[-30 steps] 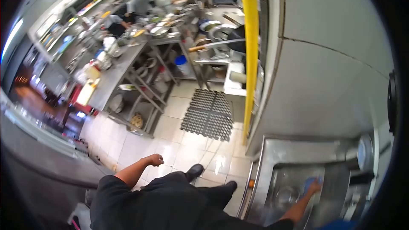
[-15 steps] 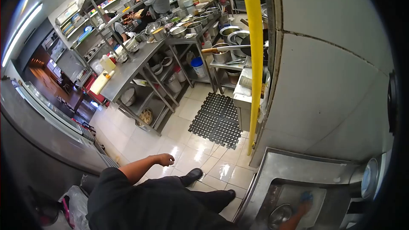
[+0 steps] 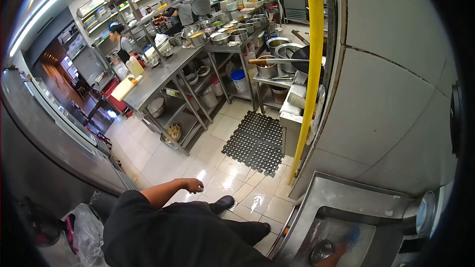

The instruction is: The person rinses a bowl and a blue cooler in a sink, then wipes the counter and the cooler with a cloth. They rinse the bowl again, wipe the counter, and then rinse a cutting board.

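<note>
My left hand hangs over the tiled floor at the end of a bent arm, its fingers curled in and nothing visible in them. Down in the metal sink, my right hand reaches over a pale, flat surface. At its fingertips is a blurred blue scrubbing pad or cloth. A round metal bowl lies just left of that hand.
A yellow pipe runs down beside the tiled wall. Ahead lies a black rubber mat. Steel worktables hold pots and containers. Several people work beyond them, one in a cap. A plastic bag hangs at lower left.
My view has shifted slightly. My right hand and the blue pad have moved down and left in the sink, closer to the bowl. A capped person's head has come into sight behind the worktable.
</note>
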`<action>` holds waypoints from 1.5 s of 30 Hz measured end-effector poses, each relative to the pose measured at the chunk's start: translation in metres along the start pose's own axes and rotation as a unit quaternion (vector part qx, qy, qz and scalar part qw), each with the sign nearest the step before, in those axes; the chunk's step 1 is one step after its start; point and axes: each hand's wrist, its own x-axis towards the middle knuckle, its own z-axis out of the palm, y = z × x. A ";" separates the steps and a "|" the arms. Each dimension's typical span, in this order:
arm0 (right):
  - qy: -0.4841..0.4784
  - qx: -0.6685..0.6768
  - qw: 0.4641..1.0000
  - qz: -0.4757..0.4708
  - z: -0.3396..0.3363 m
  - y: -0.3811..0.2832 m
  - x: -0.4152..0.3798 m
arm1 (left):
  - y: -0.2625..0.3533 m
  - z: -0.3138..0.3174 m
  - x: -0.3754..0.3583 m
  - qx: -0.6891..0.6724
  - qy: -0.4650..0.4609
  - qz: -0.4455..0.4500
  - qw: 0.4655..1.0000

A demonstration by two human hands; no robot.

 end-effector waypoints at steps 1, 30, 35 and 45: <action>0.021 -0.018 0.999 -0.019 0.013 0.012 0.013 | -0.002 0.000 -0.002 0.000 -0.013 -0.009 1.000; 0.193 0.491 0.847 -0.064 -0.377 0.045 -0.206 | 0.370 0.064 -0.080 0.055 -0.120 0.666 0.734; 0.124 0.556 0.817 -0.090 -0.491 0.042 -0.283 | 0.474 0.136 -0.143 -0.018 -0.170 0.764 0.621; 0.213 0.860 0.461 -0.046 -0.461 0.001 -0.330 | 0.507 0.239 -0.143 -0.332 -0.560 0.397 0.647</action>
